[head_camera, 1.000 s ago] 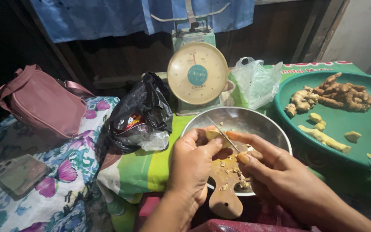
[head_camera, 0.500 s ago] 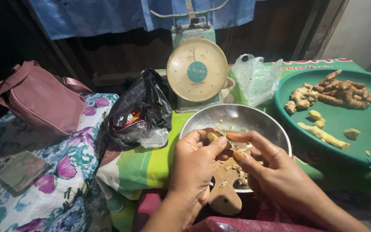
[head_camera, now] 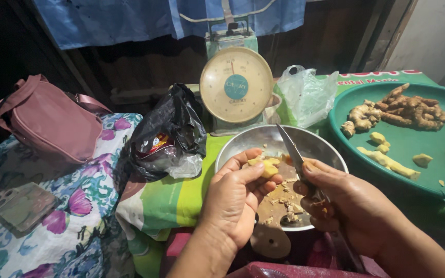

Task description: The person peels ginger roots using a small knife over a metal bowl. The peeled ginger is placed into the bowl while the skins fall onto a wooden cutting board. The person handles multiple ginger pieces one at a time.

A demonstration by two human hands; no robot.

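My left hand (head_camera: 233,198) holds a small peeled yellow root piece (head_camera: 265,167) between thumb and fingers above a metal bowl (head_camera: 243,141). My right hand (head_camera: 343,203) grips a knife (head_camera: 290,149) whose blade points up and away, just right of the root piece and apart from it. Peelings and a wooden board (head_camera: 270,239) lie in and under the bowl. A green tray (head_camera: 413,144) at the right carries a pile of unpeeled roots (head_camera: 403,110) and several peeled yellow pieces (head_camera: 387,160).
A round-dial kitchen scale (head_camera: 235,85) stands behind the bowl. A black plastic bag (head_camera: 171,131) lies left of it, a clear bag (head_camera: 307,95) to the right. A pink handbag (head_camera: 47,121) and a phone (head_camera: 21,206) rest on floral cloth at left.
The knife blade has lifted off the root piece and now points upward. My left hand still holds the piece, raised slightly over the bowl.
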